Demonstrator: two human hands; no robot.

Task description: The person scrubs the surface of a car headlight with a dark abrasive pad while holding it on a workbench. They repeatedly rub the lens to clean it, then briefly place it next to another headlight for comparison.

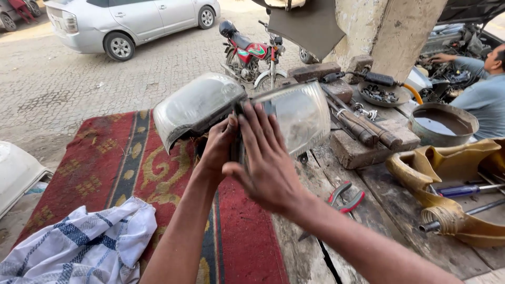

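Nearby, dark liquid in metal basin (421, 131)

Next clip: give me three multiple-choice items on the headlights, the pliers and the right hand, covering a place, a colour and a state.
1. Where do the pliers lie?
A. on the wooden bench
B. on the red rug
C. in the metal basin

2. What colour are the plier handles?
A. blue
B. red
C. yellow

3. How is the right hand?
A. fisted
B. open, fingers spread against a headlight
C. gripping pliers

Answers: 1 A, they rest on the bench planks; 2 B, the grips are red; 3 B, flat on the right headlight, while the left hand holds the left headlight.
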